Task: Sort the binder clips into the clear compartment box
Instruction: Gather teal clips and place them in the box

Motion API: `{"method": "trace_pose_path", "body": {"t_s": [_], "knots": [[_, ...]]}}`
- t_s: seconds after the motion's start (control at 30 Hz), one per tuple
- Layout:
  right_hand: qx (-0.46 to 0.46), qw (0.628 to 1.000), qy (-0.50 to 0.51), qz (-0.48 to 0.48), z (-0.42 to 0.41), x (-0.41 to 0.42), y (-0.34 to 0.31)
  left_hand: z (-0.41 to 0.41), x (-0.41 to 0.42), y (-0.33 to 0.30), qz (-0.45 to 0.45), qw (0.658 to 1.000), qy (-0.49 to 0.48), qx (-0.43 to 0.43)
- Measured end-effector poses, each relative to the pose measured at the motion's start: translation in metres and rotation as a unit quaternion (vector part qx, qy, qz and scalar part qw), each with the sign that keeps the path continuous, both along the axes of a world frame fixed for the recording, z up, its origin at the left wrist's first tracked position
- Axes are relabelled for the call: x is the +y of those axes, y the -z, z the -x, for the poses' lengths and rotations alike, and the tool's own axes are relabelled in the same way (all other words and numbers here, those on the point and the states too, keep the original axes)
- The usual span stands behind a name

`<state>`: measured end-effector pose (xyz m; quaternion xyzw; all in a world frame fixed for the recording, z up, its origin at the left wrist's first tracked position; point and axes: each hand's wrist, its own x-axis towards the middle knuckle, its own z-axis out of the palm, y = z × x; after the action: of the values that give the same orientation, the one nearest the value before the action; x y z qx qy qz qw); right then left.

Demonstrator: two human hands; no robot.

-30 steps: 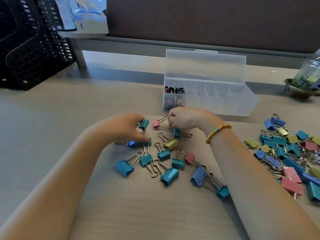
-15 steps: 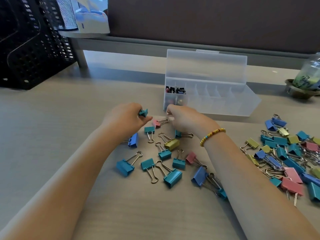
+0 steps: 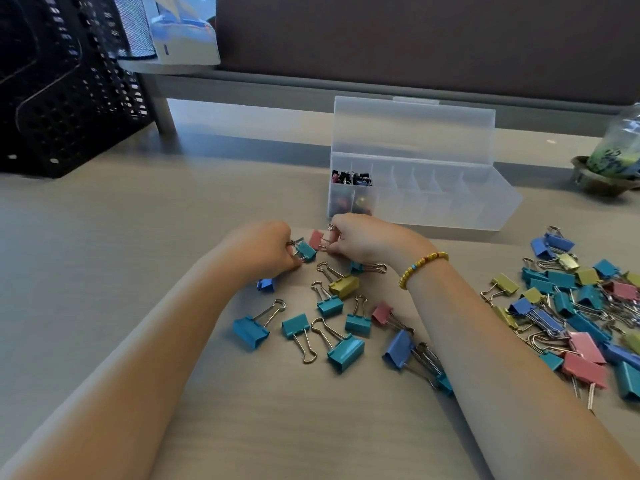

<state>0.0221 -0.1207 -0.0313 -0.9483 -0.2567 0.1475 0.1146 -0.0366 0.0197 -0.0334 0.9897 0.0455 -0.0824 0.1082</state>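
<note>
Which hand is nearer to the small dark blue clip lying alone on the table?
The left hand: the dark blue clip lies just below it, beside the wrist. The right hand is farther away, up and to the right, pinching a pink clip.

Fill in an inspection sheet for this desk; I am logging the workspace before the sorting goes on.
Surface: grey wood-grain desk.
Job's things: clear compartment box, lid open, dark clips in its left-end compartments; loose clips near the hands; mixed clip pile at right.
Clutter: glass jar on a dish, far right.
Grippers: left hand holds a teal clip; right hand pinches a pink clip.
Cables: nothing seen.
Surroundings: black mesh organiser, dark partition.
</note>
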Motion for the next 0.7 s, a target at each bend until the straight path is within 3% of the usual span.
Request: {"method": "trace_pose_path", "body": {"t_s": [0.17,0.3,0.5,0.6,0.7], "knots": [[0.003,1.000,0.005,0.006,0.001,-0.005,-0.004,-0.002,-0.004,0.000,0.034,0.999,-0.017,-0.013],[-0.069,0.993,0.041,-0.088,-0.002,-0.011,-0.026,-0.012,-0.011,-0.016,0.056,0.994,-0.012,-0.095],[-0.136,0.948,0.096,-0.272,-0.027,-0.039,-0.048,-0.051,-0.034,-0.048,0.132,0.978,0.013,-0.159],[-0.145,0.955,0.104,-0.236,-0.055,-0.054,-0.052,-0.076,-0.045,-0.052,0.122,0.977,0.014,-0.175],[-0.177,0.970,0.101,-0.130,-0.082,-0.061,-0.057,-0.097,-0.048,-0.051,0.122,0.973,-0.004,-0.196]]}}
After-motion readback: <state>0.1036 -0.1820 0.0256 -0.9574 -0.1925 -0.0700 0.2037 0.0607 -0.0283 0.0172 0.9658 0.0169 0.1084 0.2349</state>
